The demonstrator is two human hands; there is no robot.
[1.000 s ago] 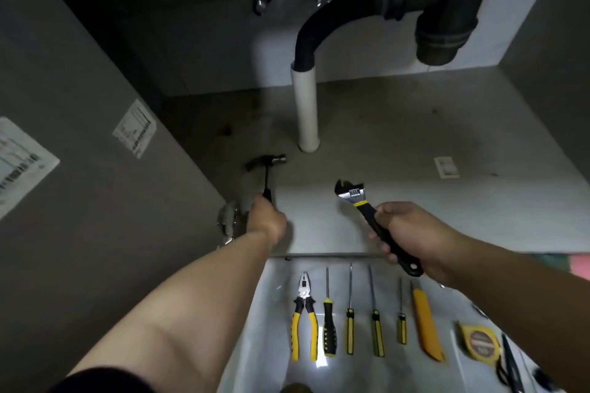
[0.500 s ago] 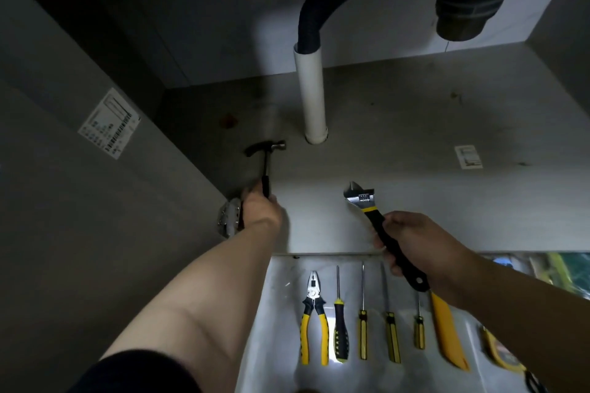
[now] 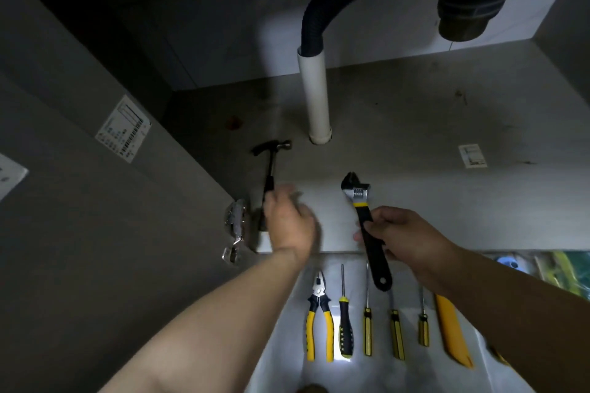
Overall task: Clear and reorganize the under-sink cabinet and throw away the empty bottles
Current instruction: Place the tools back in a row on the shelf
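Reaching into the cabinet, both bare forearms stretch forward toward the white drain pipe (image 3: 314, 96), the landmark standing upright on the cabinet floor (image 3: 415, 124). The left hand (image 3: 289, 222) is blurred, fingers loosely curled, just beside the lower handle of a hammer (image 3: 270, 169) that lies on the floor left of and in front of the pipe; whether it grips the handle or merely touches it, I cannot tell. The right hand (image 3: 404, 238) is closed around the black handle of an adjustable wrench (image 3: 367, 226), held tilted, its metal head pointing up toward the pipe, handle end hanging below the fist. Markings on the wrench head are too small to read. A barcode sticker (image 3: 123, 129) on the side wall, left of the pipe, and a small label (image 3: 472, 155) on the floor, right of it, are illegible. Nearer than the pipe, outside the cabinet, pliers (image 3: 319, 316), screwdrivers (image 3: 346, 322) and a yellow utility knife (image 3: 451, 329) lie in a row.
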